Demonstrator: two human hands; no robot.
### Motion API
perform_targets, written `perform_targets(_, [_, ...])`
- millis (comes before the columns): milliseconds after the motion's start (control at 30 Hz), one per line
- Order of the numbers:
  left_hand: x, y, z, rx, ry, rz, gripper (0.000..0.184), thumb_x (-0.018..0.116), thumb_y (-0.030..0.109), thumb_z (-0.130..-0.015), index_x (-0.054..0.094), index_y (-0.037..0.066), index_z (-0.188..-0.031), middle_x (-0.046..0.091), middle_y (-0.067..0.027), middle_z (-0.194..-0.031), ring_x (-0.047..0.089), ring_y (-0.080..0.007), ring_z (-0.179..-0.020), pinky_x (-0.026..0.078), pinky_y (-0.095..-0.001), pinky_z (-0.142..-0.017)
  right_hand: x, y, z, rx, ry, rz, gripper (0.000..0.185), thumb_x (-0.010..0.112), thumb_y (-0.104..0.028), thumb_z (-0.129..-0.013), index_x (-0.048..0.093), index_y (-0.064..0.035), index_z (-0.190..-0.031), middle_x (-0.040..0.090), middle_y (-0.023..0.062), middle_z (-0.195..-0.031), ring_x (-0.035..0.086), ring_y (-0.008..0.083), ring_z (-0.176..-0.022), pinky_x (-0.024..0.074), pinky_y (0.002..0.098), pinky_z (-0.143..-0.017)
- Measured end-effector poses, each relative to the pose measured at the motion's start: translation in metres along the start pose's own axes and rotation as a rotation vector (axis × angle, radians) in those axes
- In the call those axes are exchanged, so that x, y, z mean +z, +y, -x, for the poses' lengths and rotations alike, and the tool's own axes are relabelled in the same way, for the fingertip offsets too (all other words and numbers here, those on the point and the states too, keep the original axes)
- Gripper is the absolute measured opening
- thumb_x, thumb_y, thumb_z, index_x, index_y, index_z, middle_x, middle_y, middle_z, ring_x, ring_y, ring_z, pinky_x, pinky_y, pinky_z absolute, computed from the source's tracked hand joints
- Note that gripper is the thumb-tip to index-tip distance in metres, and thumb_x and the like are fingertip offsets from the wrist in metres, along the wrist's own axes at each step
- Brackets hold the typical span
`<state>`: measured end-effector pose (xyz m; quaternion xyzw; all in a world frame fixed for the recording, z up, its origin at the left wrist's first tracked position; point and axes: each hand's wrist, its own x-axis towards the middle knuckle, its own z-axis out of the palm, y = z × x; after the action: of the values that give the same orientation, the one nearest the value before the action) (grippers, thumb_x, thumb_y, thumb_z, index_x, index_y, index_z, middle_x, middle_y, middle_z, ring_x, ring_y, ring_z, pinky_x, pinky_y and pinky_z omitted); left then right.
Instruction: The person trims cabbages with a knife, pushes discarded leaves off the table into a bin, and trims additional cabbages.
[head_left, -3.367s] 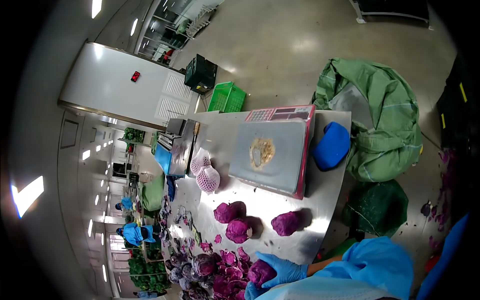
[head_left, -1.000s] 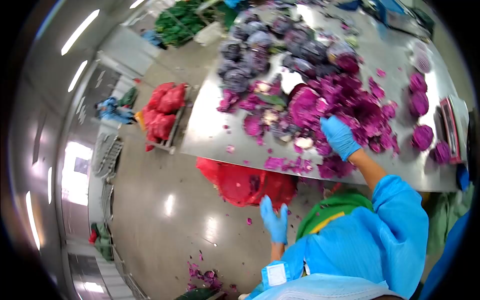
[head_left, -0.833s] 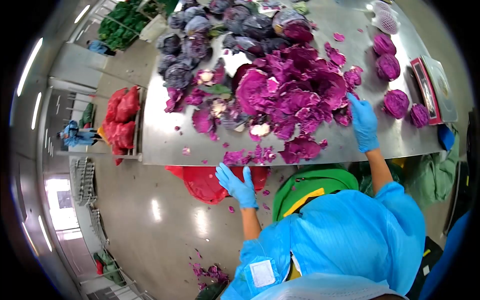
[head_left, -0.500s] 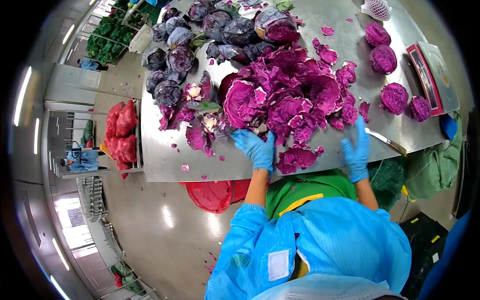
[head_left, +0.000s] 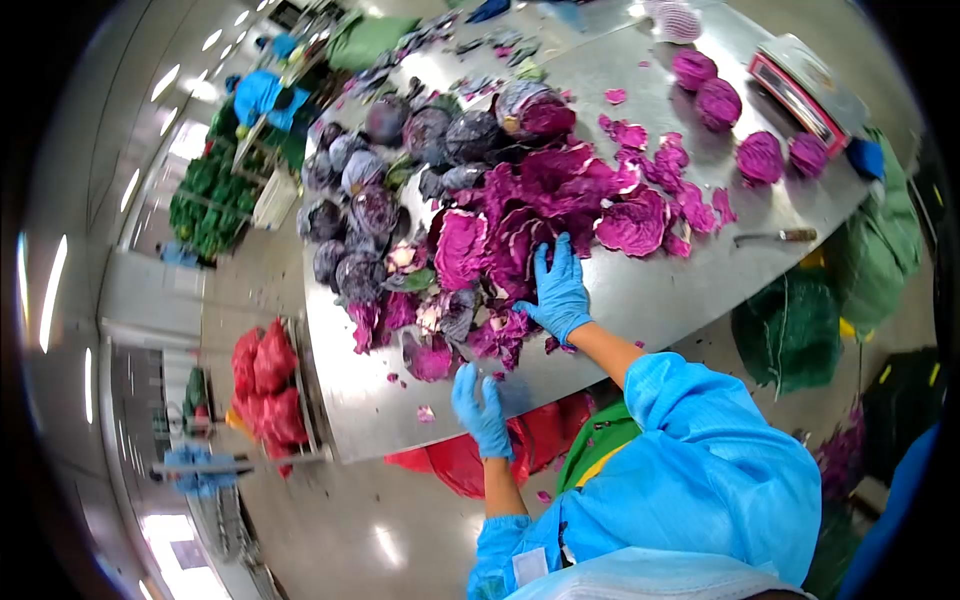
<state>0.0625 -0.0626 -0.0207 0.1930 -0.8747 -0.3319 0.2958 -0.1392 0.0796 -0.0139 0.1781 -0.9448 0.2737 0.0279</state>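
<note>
Both hands wear blue gloves. My right hand point(head_left: 562, 294) is spread against the near side of a heap of loose purple cabbage leaves point(head_left: 545, 195), its fingertips touching them. Close to the table's front edge, my left hand point(head_left: 482, 412) has its fingers apart and holds nothing. Just beyond it lies a torn leaf piece point(head_left: 428, 357) with small scraps around it. Whole dark red cabbages point(head_left: 374, 210) are piled left of the heap. On the right sit several trimmed purple cabbages point(head_left: 718, 104).
A knife point(head_left: 775, 237) lies near the steel table's point(head_left: 660, 305) right edge. Behind it are a scale point(head_left: 808, 92) and a white foam net point(head_left: 675, 20). Red sacks point(head_left: 268, 390) are stacked at left; a green mesh bag point(head_left: 788, 330) stands below the table. A co-worker point(head_left: 268, 100) is at the back left.
My right hand has moved left from near the knife onto the leaf heap. My left hand has drawn back from the leaves toward the table edge. Leaves have shifted leftward, and the view has turned.
</note>
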Motion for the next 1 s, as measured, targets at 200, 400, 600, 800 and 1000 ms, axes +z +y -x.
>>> perform_targets(200, [-0.095, -0.122, -0.024, -0.143, 0.175, -0.146, 0.052, 0.067, 0.021, -0.09, 0.051, -0.008, -0.13, 0.056, -0.0195, -0.126, 0.052, -0.0307, -0.118, 0.041, -0.0421, -0.102, -0.036, 0.062, 0.042, -0.164, 0.438, -0.241, 0.068, 0.07, -0.031, -0.084, 0.045, -0.0047, -0.142, 0.048, 0.0217, -0.139, 0.053, 0.0353, -0.122, 0.0411, 0.0426, -0.106])
perform_targets(400, [-0.117, -0.232, -0.113, -0.428, 0.088, -0.231, 0.067, 0.051, 0.045, -0.099, 0.04, -0.005, -0.143, 0.042, -0.0244, -0.147, 0.04, -0.0369, -0.135, 0.031, -0.0425, -0.114, -0.086, 0.183, 0.023, 0.217, 0.593, 0.012, 0.08, 0.061, -0.056, -0.088, 0.041, -0.0026, -0.144, 0.047, 0.026, -0.139, 0.045, 0.0396, -0.129, 0.0365, 0.0449, -0.109])
perform_targets(600, [-0.017, -0.172, -0.173, -0.021, -0.269, -0.344, 0.055, 0.04, 0.032, -0.103, 0.037, 0.0, -0.148, 0.035, -0.0194, -0.154, 0.034, -0.0325, -0.141, 0.023, -0.0401, -0.117, -0.048, 0.205, -0.072, 0.226, 0.397, -0.39, 0.082, 0.062, -0.059, -0.086, 0.041, -0.0088, -0.147, 0.048, 0.0137, -0.146, 0.043, 0.0312, -0.137, 0.0325, 0.0387, -0.114])
perform_targets(800, [0.086, -0.101, -0.206, -0.359, -0.458, 0.403, 0.059, 0.067, 0.023, -0.09, 0.046, -0.004, -0.138, 0.054, -0.0152, -0.134, 0.05, -0.024, -0.122, 0.038, -0.0381, -0.106, -0.02, 0.081, -0.078, 0.045, 0.256, -0.988, 0.081, 0.082, -0.025, -0.077, 0.042, -0.0053, -0.146, 0.045, 0.0088, -0.149, 0.041, 0.0197, -0.137, 0.03, 0.0346, -0.116])
perform_targets(1000, [0.09, -0.05, -0.237, -0.417, -0.692, 0.649, 0.046, 0.082, 0.021, -0.077, 0.063, -0.004, -0.111, 0.068, -0.008, -0.106, 0.063, -0.013, -0.091, 0.052, -0.0278, -0.08, 0.036, 0.029, -0.06, 0.151, 0.32, -1.047, 0.06, 0.074, -0.008, -0.083, 0.051, 0.001, -0.138, 0.055, 0.0117, -0.138, 0.052, 0.0192, -0.126, 0.0381, 0.0324, -0.109])
